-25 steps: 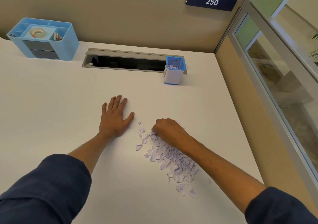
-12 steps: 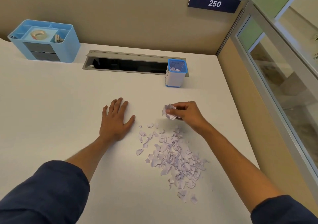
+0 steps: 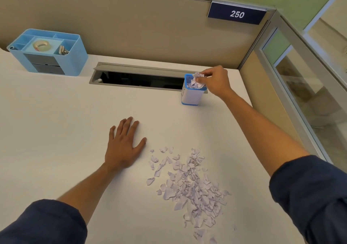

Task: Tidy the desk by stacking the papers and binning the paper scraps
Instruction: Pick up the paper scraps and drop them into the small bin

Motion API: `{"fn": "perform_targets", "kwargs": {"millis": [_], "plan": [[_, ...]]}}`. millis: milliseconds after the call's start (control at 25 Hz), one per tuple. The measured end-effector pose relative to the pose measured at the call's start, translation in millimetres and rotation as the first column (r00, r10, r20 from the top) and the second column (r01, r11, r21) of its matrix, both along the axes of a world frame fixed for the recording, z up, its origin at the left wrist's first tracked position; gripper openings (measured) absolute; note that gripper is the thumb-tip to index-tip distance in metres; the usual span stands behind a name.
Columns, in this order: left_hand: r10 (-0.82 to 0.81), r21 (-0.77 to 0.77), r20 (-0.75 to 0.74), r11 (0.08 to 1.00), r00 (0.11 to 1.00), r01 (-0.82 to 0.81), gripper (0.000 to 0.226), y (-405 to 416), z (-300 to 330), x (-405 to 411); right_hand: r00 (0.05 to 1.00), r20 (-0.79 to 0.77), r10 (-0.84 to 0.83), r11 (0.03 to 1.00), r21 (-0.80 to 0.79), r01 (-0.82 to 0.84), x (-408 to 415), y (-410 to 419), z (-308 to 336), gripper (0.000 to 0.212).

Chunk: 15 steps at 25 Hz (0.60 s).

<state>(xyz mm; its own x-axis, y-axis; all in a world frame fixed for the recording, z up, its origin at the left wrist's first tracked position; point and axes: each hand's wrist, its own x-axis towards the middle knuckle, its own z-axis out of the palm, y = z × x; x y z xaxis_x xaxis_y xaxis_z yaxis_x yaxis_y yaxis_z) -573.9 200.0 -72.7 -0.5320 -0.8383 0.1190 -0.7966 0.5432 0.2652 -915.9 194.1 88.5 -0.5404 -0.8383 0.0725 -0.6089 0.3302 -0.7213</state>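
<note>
A heap of small torn white paper scraps [image 3: 191, 185] lies on the white desk [image 3: 56, 131], near the front right. A small white bin with blue rims [image 3: 192, 96] stands at the back, with scraps showing in its mouth. My right hand [image 3: 216, 80] is over the bin's opening and pinches a bunch of scraps [image 3: 198, 77] in its fingertips. My left hand [image 3: 123, 146] rests flat on the desk with straight fingers, just left of the heap. No stacked sheets of paper are in view.
A light blue desk organiser [image 3: 48, 54] with a tape roll stands at the back left. An open cable slot [image 3: 139, 78] runs along the back of the desk beside the bin. Beige partition walls close the back and right side.
My right hand has gathered a bunch of scraps from the heap, lifted it and carried it back to the bin's mouth. My left hand has stayed flat on the desk.
</note>
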Motion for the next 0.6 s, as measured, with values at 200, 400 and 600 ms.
{"fn": "perform_targets", "kwargs": {"millis": [200,400,600], "plan": [[0.005,0.011,0.000,1.000,1.000,-0.005,0.070,-0.2,0.0,-0.9,0.974,-0.212,0.076,0.979,0.202,-0.033,-11.8,-38.2,-9.6,0.029],[0.009,0.017,-0.012,1.000,1.000,-0.008,0.070,0.3,-0.2,-0.3,0.959,-0.253,0.130,0.957,0.287,-0.054,-11.7,-46.3,-4.3,0.037],[0.011,0.017,-0.008,1.000,1.000,-0.010,0.070,0.6,0.6,-0.6,0.947,-0.288,0.144,0.970,0.232,-0.077,-11.5,-45.2,-0.2,0.022]]}}
